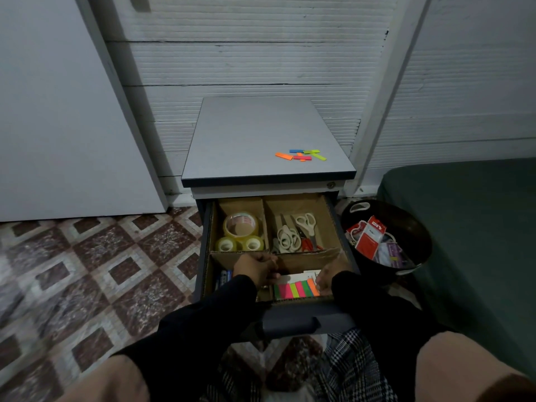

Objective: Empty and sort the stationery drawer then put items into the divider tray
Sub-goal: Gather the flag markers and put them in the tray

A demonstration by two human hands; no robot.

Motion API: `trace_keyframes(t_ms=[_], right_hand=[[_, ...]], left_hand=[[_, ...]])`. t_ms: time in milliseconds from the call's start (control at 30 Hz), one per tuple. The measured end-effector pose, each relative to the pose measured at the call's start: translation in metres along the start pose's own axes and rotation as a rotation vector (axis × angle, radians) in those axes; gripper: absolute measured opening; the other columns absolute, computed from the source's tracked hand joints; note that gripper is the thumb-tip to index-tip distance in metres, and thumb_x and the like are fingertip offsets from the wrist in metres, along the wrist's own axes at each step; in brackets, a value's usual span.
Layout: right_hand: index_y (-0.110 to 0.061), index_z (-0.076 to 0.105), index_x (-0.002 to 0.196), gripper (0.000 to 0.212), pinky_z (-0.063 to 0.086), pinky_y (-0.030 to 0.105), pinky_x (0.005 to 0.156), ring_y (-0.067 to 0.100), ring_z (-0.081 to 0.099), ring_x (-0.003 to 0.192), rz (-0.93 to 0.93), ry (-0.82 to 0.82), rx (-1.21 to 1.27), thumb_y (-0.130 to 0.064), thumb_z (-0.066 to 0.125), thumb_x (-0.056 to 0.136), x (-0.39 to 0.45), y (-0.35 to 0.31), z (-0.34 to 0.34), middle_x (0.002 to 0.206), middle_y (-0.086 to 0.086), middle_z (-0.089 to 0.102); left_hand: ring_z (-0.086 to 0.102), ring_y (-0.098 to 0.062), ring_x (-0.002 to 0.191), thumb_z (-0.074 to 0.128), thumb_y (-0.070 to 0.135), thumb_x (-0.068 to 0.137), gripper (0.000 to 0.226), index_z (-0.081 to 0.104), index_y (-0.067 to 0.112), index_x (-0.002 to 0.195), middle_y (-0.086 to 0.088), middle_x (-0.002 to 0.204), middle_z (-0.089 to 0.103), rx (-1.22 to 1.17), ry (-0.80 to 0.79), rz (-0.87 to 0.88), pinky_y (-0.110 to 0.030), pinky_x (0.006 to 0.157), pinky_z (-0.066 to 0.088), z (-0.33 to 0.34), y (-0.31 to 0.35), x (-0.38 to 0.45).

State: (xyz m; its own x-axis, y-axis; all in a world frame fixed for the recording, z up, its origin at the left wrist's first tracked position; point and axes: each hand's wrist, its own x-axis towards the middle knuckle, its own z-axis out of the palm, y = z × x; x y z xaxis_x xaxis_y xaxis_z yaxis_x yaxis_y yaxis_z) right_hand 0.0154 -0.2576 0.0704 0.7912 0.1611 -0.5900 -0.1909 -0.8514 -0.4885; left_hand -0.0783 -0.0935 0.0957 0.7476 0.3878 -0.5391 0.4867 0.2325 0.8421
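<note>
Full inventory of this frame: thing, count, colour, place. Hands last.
Tape rolls: three, clear yellowish, back-left compartment of the divider tray.
Scissors: several, pale handles plus one red, back-right compartment.
Sticky flag pad: one, multicoloured strips, front-right compartment.
Blue packet: one, front-left compartment; contents unclear.
Divider tray: one, brown cardboard, inside the open drawer.
Loose flags: a few, orange, pink, blue, green, on the cabinet top.
Basket: one, dark, right of the drawer, holding red-and-white packets.
Left hand: at the centre divider, fingers curled.
Right hand: beside the pad.
</note>
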Motion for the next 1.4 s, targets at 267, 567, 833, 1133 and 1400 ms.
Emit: trace_keyframes(t_ms=[267, 567, 833, 1133, 1400], right_hand=[[-0.005, 0.055, 0.067, 0.023, 0.047, 0.028, 0.05, 0.02, 0.058, 0.061, 0.01, -0.025, 0.217, 0.009, 0.055, 0.085, -0.021, -0.039, -0.036, 0.071, 0.007, 0.059], [-0.007, 0.056, 0.07, 0.024, 0.049, 0.021, 0.051, 0.016, 0.054, 0.061, -0.169, 0.139, 0.357, 0.004, 0.051, 0.09, -0.028, -0.095, -0.111, 0.07, 0.007, 0.055], [-0.005, 0.058, 0.069, 0.027, 0.051, 0.022, 0.048, 0.019, 0.054, 0.056, -0.264, 0.2, 0.442, 0.007, 0.05, 0.091, 0.001, -0.139, -0.152, 0.069, 0.013, 0.056], [-0.007, 0.062, 0.076, 0.018, 0.051, 0.03, 0.066, 0.018, 0.052, 0.062, -0.424, 0.344, 0.194, 0.004, 0.055, 0.088, 0.046, -0.172, -0.155, 0.076, 0.012, 0.06], [-0.013, 0.061, 0.122, 0.029, 0.044, 0.032, 0.091, 0.026, 0.057, 0.108, -0.565, 0.492, -0.422, -0.018, 0.049, 0.096, 0.063, -0.186, -0.138, 0.119, 0.009, 0.062]], left_hand=[[0.054, -0.015, 0.059, 0.051, 0.0, 0.093, 0.022, 0.055, 0.01, 0.074, -0.007, 0.073, 0.058, 0.112, 0.01, 0.147, -0.018, 0.046, 0.047, 0.008, 0.03, 0.001], [0.057, -0.012, 0.069, 0.059, 0.011, 0.09, 0.015, 0.06, 0.016, 0.076, 0.0, 0.074, 0.06, 0.211, 0.09, 0.318, -0.024, 0.064, 0.051, 0.019, 0.102, 0.018], [0.064, -0.026, 0.095, 0.061, 0.019, 0.089, 0.016, 0.07, 0.007, 0.093, -0.012, 0.097, 0.07, 0.571, 0.18, 0.51, -0.03, 0.084, 0.05, 0.026, 0.159, 0.05], [0.055, -0.023, 0.113, 0.048, 0.023, 0.096, 0.029, 0.062, 0.024, 0.122, -0.004, 0.124, 0.059, 1.036, 0.237, 0.595, -0.029, 0.092, 0.043, 0.03, 0.203, 0.103], [0.043, -0.023, 0.127, 0.039, 0.013, 0.096, 0.044, 0.053, 0.037, 0.13, 0.001, 0.142, 0.044, 1.459, 0.221, 0.722, -0.035, 0.1, 0.041, 0.024, 0.207, 0.126]])
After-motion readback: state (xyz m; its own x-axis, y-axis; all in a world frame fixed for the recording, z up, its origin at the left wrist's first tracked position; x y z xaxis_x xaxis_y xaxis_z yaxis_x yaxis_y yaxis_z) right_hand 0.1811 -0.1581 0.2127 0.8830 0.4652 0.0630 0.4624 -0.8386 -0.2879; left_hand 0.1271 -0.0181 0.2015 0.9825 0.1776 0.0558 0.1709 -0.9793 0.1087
